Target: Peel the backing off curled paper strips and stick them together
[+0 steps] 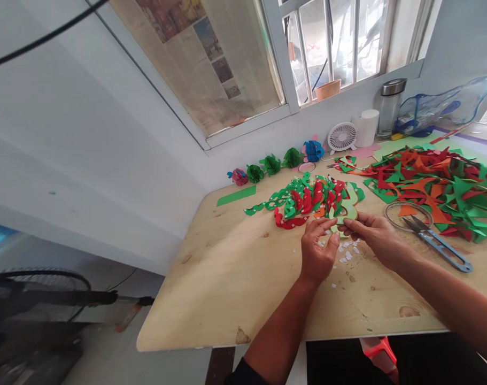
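A light green, wavy-edged paper cutout (349, 202) stands tilted above the table, between my two hands. My right hand (381, 239) pinches its lower right part between thumb and fingers. At its lower left edge, the fingertips of my left hand (317, 252) close on the same cutout, the thumb a little below. Just behind lie red paper cutouts (306, 198) and green wavy paper cutouts (273, 202), dotted with small white squares. Small white paper scraps (348, 255) are scattered on the wood under my hands.
Right of my hands, blue-handled thread snips (443, 247) lie by a roll of tape (388, 213). Behind them spreads a heap of paper offcuts (431, 179). Along the wall stand paper flowers (271, 164), a small white fan (341, 137) and a glass bottle (388, 111).
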Demonstrator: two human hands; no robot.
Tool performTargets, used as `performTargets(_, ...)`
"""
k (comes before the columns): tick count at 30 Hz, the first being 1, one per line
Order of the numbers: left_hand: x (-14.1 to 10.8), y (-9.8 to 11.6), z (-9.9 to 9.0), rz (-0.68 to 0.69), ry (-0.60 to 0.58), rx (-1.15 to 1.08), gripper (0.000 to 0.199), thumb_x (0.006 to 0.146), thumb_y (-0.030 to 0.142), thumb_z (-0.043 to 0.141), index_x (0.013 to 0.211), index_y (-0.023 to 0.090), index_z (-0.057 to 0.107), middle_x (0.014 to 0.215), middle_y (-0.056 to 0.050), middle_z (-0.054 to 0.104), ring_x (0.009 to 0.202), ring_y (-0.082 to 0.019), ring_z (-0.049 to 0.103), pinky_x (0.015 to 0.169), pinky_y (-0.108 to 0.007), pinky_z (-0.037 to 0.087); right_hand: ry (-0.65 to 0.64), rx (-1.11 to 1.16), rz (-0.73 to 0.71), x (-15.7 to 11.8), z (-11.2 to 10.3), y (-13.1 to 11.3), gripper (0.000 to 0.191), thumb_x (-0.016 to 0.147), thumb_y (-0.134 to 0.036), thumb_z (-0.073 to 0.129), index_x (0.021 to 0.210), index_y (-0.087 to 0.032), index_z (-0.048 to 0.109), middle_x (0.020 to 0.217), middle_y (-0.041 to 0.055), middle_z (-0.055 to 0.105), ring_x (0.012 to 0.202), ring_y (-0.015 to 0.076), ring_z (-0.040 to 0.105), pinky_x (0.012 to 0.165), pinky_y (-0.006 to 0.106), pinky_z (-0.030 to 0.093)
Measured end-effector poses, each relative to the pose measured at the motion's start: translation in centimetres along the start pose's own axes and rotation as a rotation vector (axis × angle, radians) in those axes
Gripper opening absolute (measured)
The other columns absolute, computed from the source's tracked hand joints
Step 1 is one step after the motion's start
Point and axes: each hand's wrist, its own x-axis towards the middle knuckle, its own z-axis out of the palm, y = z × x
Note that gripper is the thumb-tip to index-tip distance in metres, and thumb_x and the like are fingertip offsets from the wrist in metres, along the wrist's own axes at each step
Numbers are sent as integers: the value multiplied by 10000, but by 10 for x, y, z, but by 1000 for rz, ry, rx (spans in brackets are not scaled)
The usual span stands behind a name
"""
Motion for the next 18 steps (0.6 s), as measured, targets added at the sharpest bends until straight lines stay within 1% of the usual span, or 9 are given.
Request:
performTargets(4, 0, -1, 0, 11, 8, 19, 283, 778, 161, 580, 1049, 193, 656, 1049, -82, 641, 1010, -195, 585, 805, -336, 515, 4, -8, 1, 1, -1, 1, 358, 645, -524, 716, 731, -177, 699, 632, 32, 649, 573, 127, 534, 513, 242, 396)
performTargets(8, -1, 0, 1, 53, 18, 60, 286, 777, 161, 579, 1052, 201, 650, 1062, -74, 628, 1024, -201, 572, 895, -397, 482, 8, -9, 14, 2, -1, 2, 368, 632, -535, 719, 719, -178, 698, 642, 44, 663, 580, 136, 550, 514, 245, 412)
performTargets(13, -3, 3, 2, 156, 23, 138, 296, 772, 169, 568, 1058, 211, 636, 1124, -68, 594, 1101, -209, 514, 985, -437, 424, 45, 29, 24, 2, 1, -1, 362, 590, -533, 744, 688, -188, 696, 644, 43, 665, 589, 142, 555, 516, 250, 407)
performTargets(18, -5, 5, 5, 259, 30, 240, 318, 774, 171, 552, 1086, 192, 613, 1140, -81, 584, 1126, -220, 482, 997, -452, 410, 45, 64, 28, 0, 2, -3, 344, 588, -511, 757, 684, -187, 694, 633, 29, 649, 583, 131, 532, 522, 248, 387)
